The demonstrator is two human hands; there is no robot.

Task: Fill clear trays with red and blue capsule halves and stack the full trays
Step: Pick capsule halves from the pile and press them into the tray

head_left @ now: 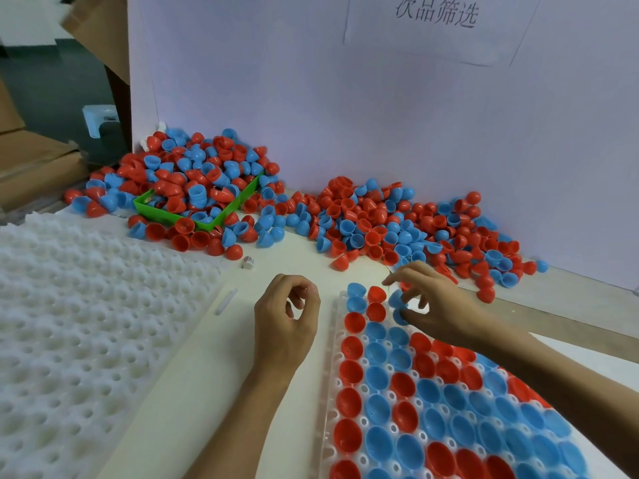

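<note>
A clear tray (331, 344) lies at the lower right, its wells mostly filled with red and blue capsule halves. My right hand (435, 302) hovers over the tray's far end and pinches blue capsule halves (397, 302) between thumb and fingers. My left hand (287, 316) rests just left of the tray, its fingers loosely curled and holding nothing. Loose red and blue halves lie in a pile (397, 226) behind the tray, against the white board.
A second, larger heap of halves (193, 171) buries a green tray (207, 223) at the back left. Empty white dimpled trays (76, 323) cover the left side. A small white piece (248, 262) lies on the table. The white board (380, 98) closes off the back.
</note>
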